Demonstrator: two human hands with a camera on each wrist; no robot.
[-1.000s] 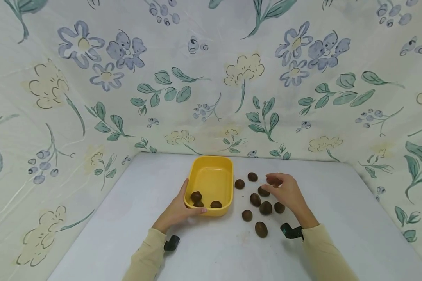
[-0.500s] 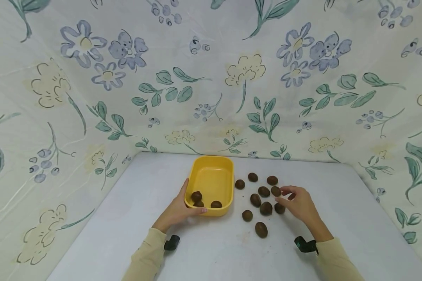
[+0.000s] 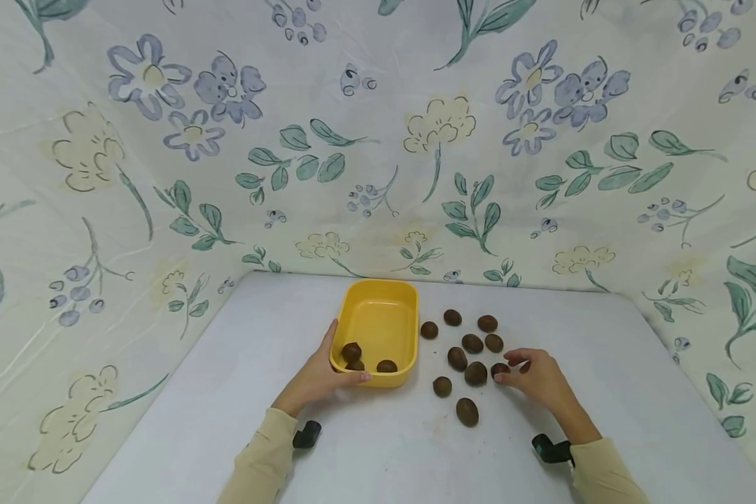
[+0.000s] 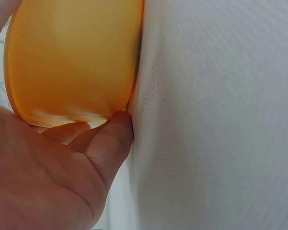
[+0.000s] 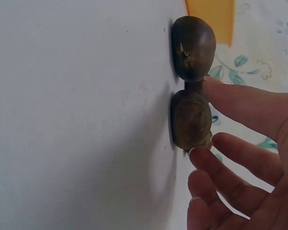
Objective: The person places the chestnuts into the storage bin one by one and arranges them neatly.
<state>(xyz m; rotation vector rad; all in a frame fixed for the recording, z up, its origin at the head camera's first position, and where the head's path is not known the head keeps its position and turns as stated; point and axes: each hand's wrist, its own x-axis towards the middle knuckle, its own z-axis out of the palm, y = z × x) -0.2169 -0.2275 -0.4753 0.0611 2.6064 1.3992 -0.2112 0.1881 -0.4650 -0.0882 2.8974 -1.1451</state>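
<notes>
My left hand (image 3: 321, 374) holds a yellow plastic tub (image 3: 409, 329) at its near left corner, thumb along the front and fingers on the side. In the left wrist view, fingertips (image 4: 117, 129) touch the tub's wall low by the table. Inside the tub lie a chestnut (image 3: 351, 351) and two others, partly hidden by the rim. My right hand (image 3: 542, 381) has thumb and fingers either side of a chestnut (image 5: 191, 120) resting on the table; a firm pinch is not visible. Just beyond it sits a larger chestnut (image 5: 194, 48).
Several loose chestnuts lie right of the tub, among them a near one (image 3: 467, 411) and a far one (image 3: 452, 318). The white table (image 3: 378, 448) meets a floral cloth (image 3: 378, 210) at its back and sides.
My right hand has come toward me and right, from the far chestnuts past another one to the chestnut it now surrounds. The ones it left lie on the table. My left hand stays put.
</notes>
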